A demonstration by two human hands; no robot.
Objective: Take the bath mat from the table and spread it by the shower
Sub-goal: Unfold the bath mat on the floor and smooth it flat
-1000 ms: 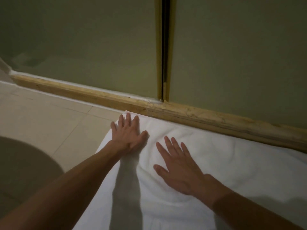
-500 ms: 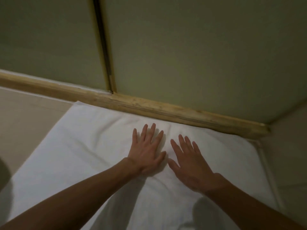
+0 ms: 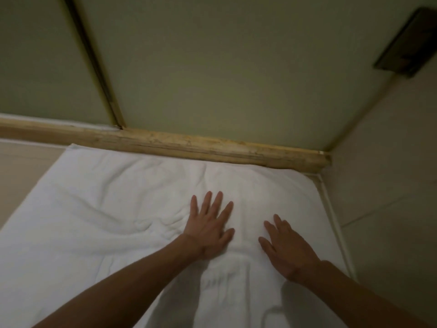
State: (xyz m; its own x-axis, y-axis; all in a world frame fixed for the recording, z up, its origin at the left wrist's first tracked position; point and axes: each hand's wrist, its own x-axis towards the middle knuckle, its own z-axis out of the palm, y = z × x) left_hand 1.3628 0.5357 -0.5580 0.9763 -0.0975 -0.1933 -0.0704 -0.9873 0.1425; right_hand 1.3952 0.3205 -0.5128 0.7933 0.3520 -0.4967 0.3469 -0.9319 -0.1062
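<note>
Bath mat (image 3: 94,209) spread on floor (image 3: 21,166), far edge touching shower sill (image 3: 189,147). Creases (image 3: 142,223) left of centre. My L hand (image 3: 208,228), R hand (image 3: 288,249): fingers straight, flat on mat, holding nothing. Mat R edge near floor corner. Est. nearly done; smoothing remains.

A dim bathroom — greenish shower glass panels (image 3: 212,67) rise from a worn, brass-coloured sill (image 3: 189,145), a white bath mat (image 3: 94,209) lies spread on the beige floor tiles (image 3: 21,166), and a tiled wall (image 3: 390,185) closes the right corner.
</note>
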